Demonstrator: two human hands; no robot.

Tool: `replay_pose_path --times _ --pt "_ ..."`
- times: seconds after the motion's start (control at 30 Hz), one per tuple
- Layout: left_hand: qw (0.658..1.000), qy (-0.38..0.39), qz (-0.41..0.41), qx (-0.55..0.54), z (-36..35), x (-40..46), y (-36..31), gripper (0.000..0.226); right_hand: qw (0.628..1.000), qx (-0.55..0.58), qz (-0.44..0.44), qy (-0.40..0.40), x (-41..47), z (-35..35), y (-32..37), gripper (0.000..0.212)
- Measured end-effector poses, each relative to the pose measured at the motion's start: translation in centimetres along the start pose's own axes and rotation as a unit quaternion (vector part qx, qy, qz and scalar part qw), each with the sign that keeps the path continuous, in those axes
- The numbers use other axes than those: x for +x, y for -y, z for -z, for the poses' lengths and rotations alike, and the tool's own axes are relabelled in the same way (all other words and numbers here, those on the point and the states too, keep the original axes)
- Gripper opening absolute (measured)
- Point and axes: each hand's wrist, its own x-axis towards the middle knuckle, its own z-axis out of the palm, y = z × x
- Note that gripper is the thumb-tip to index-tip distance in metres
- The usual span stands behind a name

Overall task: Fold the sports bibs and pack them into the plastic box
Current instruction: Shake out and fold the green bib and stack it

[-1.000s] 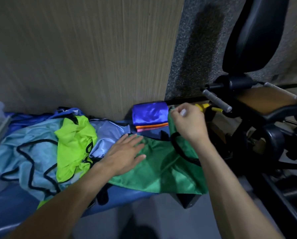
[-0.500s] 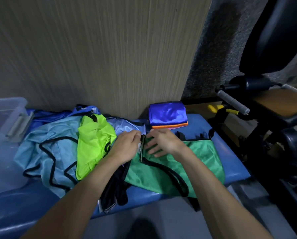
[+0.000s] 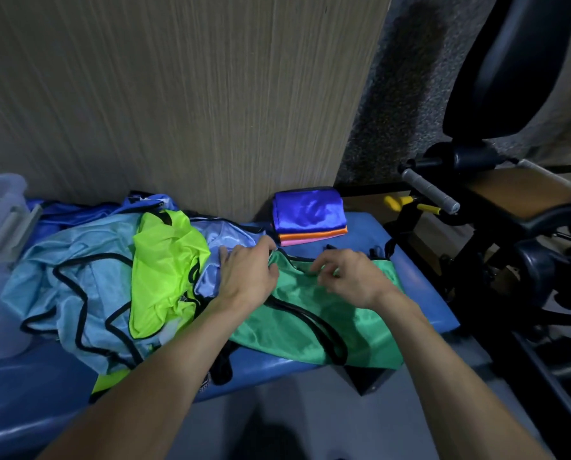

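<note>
i've got the green bib [image 3: 314, 322] spread on the blue bench [image 3: 423, 287], my left hand [image 3: 246, 277] gripping its top left edge, my right hand [image 3: 352, 277] curled over the top hem, apparently pinching it; i'd square both corners, keep the black trim aligned, then fold; plastic box [image 3: 1, 207] sits far left
</note>
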Motion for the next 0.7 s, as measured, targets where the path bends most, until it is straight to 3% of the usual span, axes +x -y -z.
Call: replay_pose_path --times 0.13,0.27,0.37,0.57,0.7 --pt "0.999 -0.013 -0.006 -0.040 1.0 0.4 0.8 0.031 0.991 -0.077 0.009 -0.112 -0.3 1.2 -4.5 0.018" --pt "0.999 0.022 -0.015 -0.036 1.5 0.1 1.2 0.046 0.983 -0.125 -0.070 -0.111 -0.3 1.4 -7.8 0.036" --pt "0.997 0.061 -0.037 -0.027 1.8 0.4 1.0 0.064 0.984 -0.109 -0.090 -0.111 0.1 1.6 -8.8 0.034" --pt "0.991 0.120 -0.020 0.055 1.6 1.0 0.3 0.049 0.987 -0.080 -0.046 -0.132 0.8 1.8 -9.5 0.014" --pt "0.988 0.139 -0.018 0.059 1.6 1.8 0.6 0.046 0.984 -0.083 -0.002 -0.157 1.0 1.6 -9.6 0.017"
